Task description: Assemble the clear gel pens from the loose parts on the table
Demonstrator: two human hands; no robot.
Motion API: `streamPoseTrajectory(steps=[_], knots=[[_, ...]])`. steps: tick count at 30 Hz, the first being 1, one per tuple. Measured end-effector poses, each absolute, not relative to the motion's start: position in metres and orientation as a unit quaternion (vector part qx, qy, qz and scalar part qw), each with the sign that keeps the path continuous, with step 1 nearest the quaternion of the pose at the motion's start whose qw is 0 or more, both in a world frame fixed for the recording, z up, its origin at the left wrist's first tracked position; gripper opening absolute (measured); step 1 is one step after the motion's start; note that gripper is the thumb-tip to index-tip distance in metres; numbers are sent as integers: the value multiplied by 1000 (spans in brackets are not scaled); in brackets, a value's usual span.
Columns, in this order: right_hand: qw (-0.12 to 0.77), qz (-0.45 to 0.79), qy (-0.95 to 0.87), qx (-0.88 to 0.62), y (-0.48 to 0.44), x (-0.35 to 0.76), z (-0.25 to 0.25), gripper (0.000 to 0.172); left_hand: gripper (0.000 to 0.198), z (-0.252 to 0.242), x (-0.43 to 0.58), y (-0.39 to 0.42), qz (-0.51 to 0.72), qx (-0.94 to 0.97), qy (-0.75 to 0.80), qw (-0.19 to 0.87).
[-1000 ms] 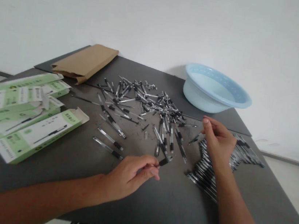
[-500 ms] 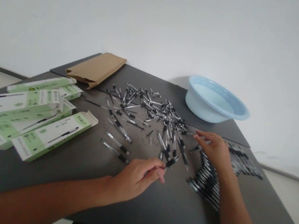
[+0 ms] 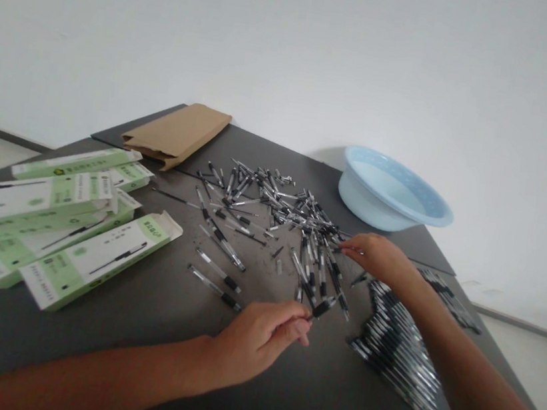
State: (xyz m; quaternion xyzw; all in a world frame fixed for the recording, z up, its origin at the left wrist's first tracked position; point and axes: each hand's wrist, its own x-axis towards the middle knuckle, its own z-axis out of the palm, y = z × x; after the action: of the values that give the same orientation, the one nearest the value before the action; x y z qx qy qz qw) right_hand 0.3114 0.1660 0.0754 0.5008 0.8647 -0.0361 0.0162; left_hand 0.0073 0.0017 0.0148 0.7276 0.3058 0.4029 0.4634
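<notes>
My left hand (image 3: 264,335) is closed over the near table, pinching a pen part (image 3: 325,306) whose black grip end sticks out past the fingertips. My right hand (image 3: 380,258) reaches to the right edge of a loose pile of pen parts (image 3: 299,201), clear barrels with black grips. Its thumb and fingers are pressed together among the parts; what they hold, if anything, is too small to make out. Beneath the right forearm lies a neat stack of pens (image 3: 398,349), side by side. Two pen barrels (image 3: 215,286) lie apart, left of my left hand.
Several green and white pen boxes (image 3: 110,257) overlap on the left of the dark table (image 3: 207,401). A flat brown paper bag (image 3: 179,132) lies at the back left. The light blue basin (image 3: 375,201) stands at the back right, near the wall.
My right hand has moved a little left and away from me, into the pile's edge, and its forearm has swung right, uncovering more stacked pens. My left hand still grips the pen part.
</notes>
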Motion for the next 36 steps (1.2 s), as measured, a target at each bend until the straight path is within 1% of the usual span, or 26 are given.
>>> streamPoseTrajectory(steps=[4, 9, 14, 25, 36], knots=[[55, -35, 854, 517, 191, 315, 70, 23, 31, 15, 7, 2, 403, 726, 307, 465], [73, -42, 829, 553, 213, 338, 65, 27, 32, 14, 7, 1, 400, 726, 306, 468], [89, -78, 824, 554, 226, 350, 54, 28, 32, 14, 6, 2, 399, 725, 307, 469], [88, -108, 813, 565, 235, 349, 46, 29, 28, 13, 6, 4, 398, 710, 323, 483], [58, -83, 808, 580, 223, 350, 51, 27, 21, 9, 5, 5, 404, 685, 339, 503]])
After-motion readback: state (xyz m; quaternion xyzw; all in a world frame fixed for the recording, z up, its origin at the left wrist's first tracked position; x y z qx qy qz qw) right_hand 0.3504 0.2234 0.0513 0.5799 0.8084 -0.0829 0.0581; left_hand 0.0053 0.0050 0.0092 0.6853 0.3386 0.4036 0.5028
